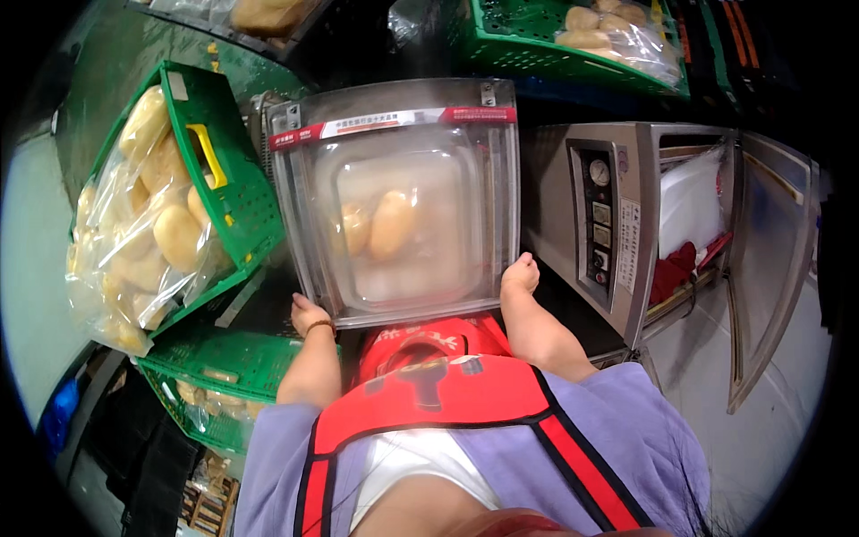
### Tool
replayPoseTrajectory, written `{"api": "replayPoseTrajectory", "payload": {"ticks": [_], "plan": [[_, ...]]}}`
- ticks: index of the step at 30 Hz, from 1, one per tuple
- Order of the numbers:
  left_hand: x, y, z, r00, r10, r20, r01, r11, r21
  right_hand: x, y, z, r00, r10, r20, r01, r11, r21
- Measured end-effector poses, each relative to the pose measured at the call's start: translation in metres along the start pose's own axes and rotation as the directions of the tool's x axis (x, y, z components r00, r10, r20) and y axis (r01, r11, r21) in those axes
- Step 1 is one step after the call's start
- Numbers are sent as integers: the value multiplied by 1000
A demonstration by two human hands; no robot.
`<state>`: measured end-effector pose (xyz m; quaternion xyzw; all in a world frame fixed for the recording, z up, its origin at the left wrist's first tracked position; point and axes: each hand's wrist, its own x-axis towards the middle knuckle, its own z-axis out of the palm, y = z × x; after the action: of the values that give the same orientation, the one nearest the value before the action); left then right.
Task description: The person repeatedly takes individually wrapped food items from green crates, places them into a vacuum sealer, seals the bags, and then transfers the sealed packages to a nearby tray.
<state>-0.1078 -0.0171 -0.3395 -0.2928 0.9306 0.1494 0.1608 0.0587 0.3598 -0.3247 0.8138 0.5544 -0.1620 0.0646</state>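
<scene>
Before me is a chamber vacuum packaging machine with its clear lid (409, 299) down. Through the lid I see peeled potatoes (392, 225) lying on the left side of the chamber, blurred by the plastic; any bag around them is hard to make out. A red and white printed strip (369, 124) crosses the lid's far end. My left hand (311, 313) is at the near left corner of the lid, its fingers partly hidden by the frame. My right hand (519, 274) has its fingers curled at the lid's right edge, near the front.
At left, a tilted green plastic crate (228, 168) holds bagged peeled potatoes (178, 238). A second green crate (228, 356) stands lower left, another green crate (490, 50) at the back. On the right, a steel cabinet (570, 134) with gauge and controls has its door (772, 268) swung outward.
</scene>
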Motion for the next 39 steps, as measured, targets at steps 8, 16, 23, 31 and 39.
{"api": "replayPoseTrajectory", "payload": {"ticks": [8, 16, 23, 31, 39], "plan": [[0, 2, 1, 999, 35, -4, -35, 999, 1, -1, -2, -5, 1000, 21, 21, -22, 1000, 13], [2, -2, 4, 999, 44, -20, -44, 999, 8, -1, 0, -3, 1000, -8, 11, 8, 1000, 11], [-2, 6, 0, 999, -5, -40, 5, 1000, -8, 0, -1, -1, 1000, 3, 21, -3, 1000, 3], [-3, 6, -1, 999, 26, -40, -26, 1000, 5, 2, 0, 0, 1000, 11, 9, -11, 1000, 0], [-1, 3, 2, 999, 27, -39, -27, 1000, 6, -2, -4, -6, 999, 10, 42, -10, 1000, -1]]}}
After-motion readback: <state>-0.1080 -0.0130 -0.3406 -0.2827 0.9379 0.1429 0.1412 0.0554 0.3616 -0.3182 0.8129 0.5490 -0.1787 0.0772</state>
